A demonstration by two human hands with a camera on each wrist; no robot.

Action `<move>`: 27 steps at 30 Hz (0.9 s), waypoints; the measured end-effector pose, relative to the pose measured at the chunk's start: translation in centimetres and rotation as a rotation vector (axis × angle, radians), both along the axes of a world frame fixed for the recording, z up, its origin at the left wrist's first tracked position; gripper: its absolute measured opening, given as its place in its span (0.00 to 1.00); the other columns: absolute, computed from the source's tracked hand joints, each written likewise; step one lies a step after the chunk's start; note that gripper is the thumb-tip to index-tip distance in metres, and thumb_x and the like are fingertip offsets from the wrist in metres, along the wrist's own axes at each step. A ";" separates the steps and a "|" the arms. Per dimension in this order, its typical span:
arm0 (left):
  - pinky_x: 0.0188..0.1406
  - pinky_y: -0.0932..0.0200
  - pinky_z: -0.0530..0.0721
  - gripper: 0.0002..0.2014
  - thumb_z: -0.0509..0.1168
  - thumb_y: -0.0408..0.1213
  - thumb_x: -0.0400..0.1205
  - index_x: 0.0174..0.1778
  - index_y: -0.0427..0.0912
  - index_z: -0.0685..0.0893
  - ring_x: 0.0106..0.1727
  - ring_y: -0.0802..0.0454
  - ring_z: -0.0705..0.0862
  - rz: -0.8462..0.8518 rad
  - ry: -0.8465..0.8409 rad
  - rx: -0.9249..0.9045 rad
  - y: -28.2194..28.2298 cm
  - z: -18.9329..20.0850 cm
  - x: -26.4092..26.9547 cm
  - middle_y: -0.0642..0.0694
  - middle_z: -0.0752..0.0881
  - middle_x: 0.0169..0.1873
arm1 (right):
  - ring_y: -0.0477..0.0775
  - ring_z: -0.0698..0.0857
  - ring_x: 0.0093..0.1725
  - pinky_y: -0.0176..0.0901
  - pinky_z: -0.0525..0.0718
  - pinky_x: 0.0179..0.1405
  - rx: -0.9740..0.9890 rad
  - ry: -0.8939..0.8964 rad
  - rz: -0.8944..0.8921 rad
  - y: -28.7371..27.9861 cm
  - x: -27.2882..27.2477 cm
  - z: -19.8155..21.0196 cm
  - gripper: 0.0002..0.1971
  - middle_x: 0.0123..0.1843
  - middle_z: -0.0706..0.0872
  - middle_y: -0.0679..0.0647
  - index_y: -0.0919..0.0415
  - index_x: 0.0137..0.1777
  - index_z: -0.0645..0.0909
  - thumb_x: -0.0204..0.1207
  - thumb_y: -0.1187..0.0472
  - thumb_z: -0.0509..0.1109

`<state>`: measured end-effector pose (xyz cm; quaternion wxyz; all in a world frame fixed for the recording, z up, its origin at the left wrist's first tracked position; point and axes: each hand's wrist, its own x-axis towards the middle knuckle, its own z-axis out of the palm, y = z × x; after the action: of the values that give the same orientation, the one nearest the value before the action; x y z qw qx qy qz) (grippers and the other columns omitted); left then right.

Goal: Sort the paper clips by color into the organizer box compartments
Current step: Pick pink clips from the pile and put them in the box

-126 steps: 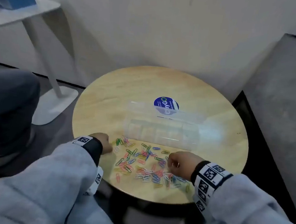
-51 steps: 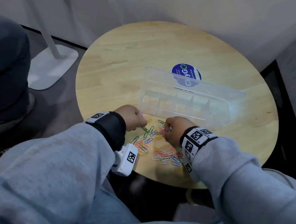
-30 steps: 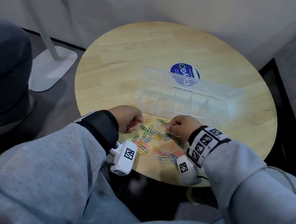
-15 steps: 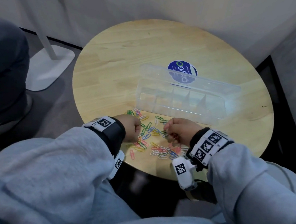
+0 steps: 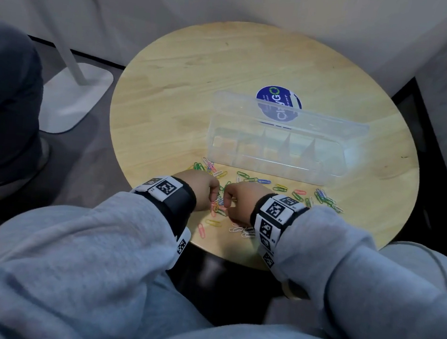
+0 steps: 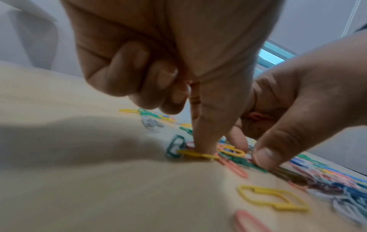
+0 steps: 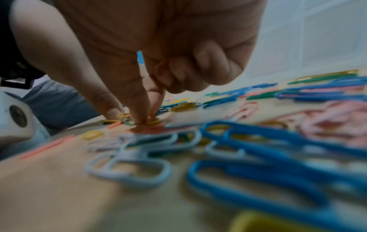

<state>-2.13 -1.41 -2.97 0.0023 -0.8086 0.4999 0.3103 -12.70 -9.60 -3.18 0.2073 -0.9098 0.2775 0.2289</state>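
Clips (image 5: 254, 179), looped coloured wire, litter round pale wood table (image 5: 169, 95).

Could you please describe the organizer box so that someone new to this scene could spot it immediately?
On the round wooden table, beyond the scattered coloured paper clips, lies a clear plastic organizer box. Its lid stands open before a blue round sticker; it alone is transparent, with divided compartments.
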 end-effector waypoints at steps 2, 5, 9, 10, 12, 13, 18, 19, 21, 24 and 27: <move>0.40 0.61 0.71 0.06 0.66 0.32 0.76 0.41 0.49 0.79 0.43 0.51 0.76 0.009 -0.002 0.004 -0.1 -0.1 0.0 0.51 0.80 0.41 | 0.55 0.81 0.43 0.40 0.76 0.39 -0.020 0.010 0.006 -0.5 0.2 0.2 0.06 0.41 0.84 0.49 0.54 0.48 0.80 0.75 0.62 0.63; 0.40 0.60 0.72 0.04 0.67 0.34 0.77 0.41 0.47 0.79 0.43 0.51 0.77 0.008 -0.014 0.028 -0.3 -0.3 -0.4 0.50 0.82 0.42 | 0.54 0.79 0.44 0.40 0.75 0.40 -0.024 0.065 0.019 -0.9 0.2 0.4 0.11 0.46 0.81 0.50 0.55 0.54 0.82 0.75 0.63 0.62; 0.40 0.59 0.76 0.02 0.65 0.34 0.77 0.41 0.46 0.81 0.43 0.49 0.79 0.009 -0.005 0.053 -0.6 -0.4 -0.4 0.47 0.85 0.44 | 0.52 0.77 0.42 0.39 0.74 0.39 -0.040 0.010 -0.005 -0.9 -0.1 0.3 0.06 0.39 0.77 0.46 0.53 0.50 0.81 0.74 0.60 0.66; 0.40 0.59 0.76 0.04 0.64 0.34 0.77 0.39 0.46 0.81 0.42 0.49 0.80 0.019 0.010 0.053 -0.5 -0.4 -0.3 0.47 0.86 0.42 | 0.53 0.77 0.42 0.39 0.73 0.39 -0.041 -0.002 0.004 -0.7 -0.2 0.2 0.05 0.37 0.76 0.45 0.53 0.49 0.80 0.74 0.58 0.68; 0.40 0.59 0.77 0.07 0.63 0.33 0.75 0.33 0.47 0.79 0.40 0.49 0.79 0.063 0.066 0.035 -0.4 -0.3 0.2 0.49 0.84 0.36 | 0.53 0.77 0.42 0.39 0.72 0.38 -0.045 0.011 0.032 -0.5 0.0 0.2 0.06 0.38 0.77 0.47 0.54 0.50 0.81 0.75 0.57 0.68; 0.40 0.59 0.77 0.07 0.64 0.33 0.75 0.32 0.47 0.79 0.39 0.50 0.79 0.099 0.108 0.013 -0.3 -0.2 0.5 0.49 0.82 0.34 | 0.53 0.77 0.41 0.39 0.73 0.38 -0.051 0.022 0.039 -0.6 0.2 0.3 0.05 0.40 0.79 0.48 0.54 0.50 0.81 0.75 0.58 0.66; 0.28 0.64 0.72 0.09 0.72 0.29 0.72 0.30 0.44 0.80 0.29 0.54 0.73 0.356 0.498 -0.158 0.0 0.8 2.3 0.45 0.82 0.31 | 0.54 0.77 0.38 0.35 0.71 0.27 -0.018 0.106 -0.010 -1.4 0.0 0.3 0.07 0.33 0.77 0.48 0.53 0.35 0.74 0.72 0.63 0.62; 0.25 0.65 0.71 0.11 0.71 0.27 0.72 0.28 0.44 0.79 0.27 0.54 0.73 0.404 0.561 -0.178 0.0 0.8 2.6 0.42 0.83 0.34 | 0.54 0.77 0.37 0.35 0.72 0.27 -0.005 0.104 -0.031 -1.6 -0.3 0.3 0.09 0.31 0.77 0.48 0.54 0.31 0.73 0.71 0.63 0.63; 0.21 0.68 0.70 0.13 0.70 0.25 0.73 0.27 0.43 0.77 0.25 0.54 0.72 0.491 0.672 -0.216 0.0 0.8 2.9 0.40 0.83 0.34 | 0.53 0.78 0.35 0.36 0.77 0.32 0.057 0.055 -0.135 -2.3 -0.9 0.5 0.09 0.32 0.79 0.49 0.54 0.28 0.73 0.69 0.63 0.65; 0.18 0.70 0.70 0.14 0.65 0.20 0.76 0.29 0.41 0.75 0.20 0.57 0.73 0.620 0.855 -0.289 -0.1 1.0 2.7 0.45 0.80 0.23 | 0.47 0.76 0.21 0.33 0.77 0.24 0.373 -0.118 -0.440 -3.2 -2.1 0.6 0.12 0.30 0.82 0.55 0.55 0.28 0.72 0.70 0.68 0.65; 0.13 0.72 0.69 0.13 0.60 0.18 0.78 0.35 0.40 0.77 0.15 0.61 0.74 0.725 0.991 -0.349 -0.3 1.5 2.7 0.47 0.80 0.20 | 0.51 0.72 0.20 0.36 0.70 0.20 0.715 -0.272 -0.698 -3.8 -3.2 0.7 0.14 0.29 0.80 0.63 0.61 0.30 0.71 0.73 0.76 0.62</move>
<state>0.54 -1.72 -1.50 -0.4659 -0.6755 0.1795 0.5426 -15.85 -13.37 -2.50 0.6035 -0.6568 0.4395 0.1064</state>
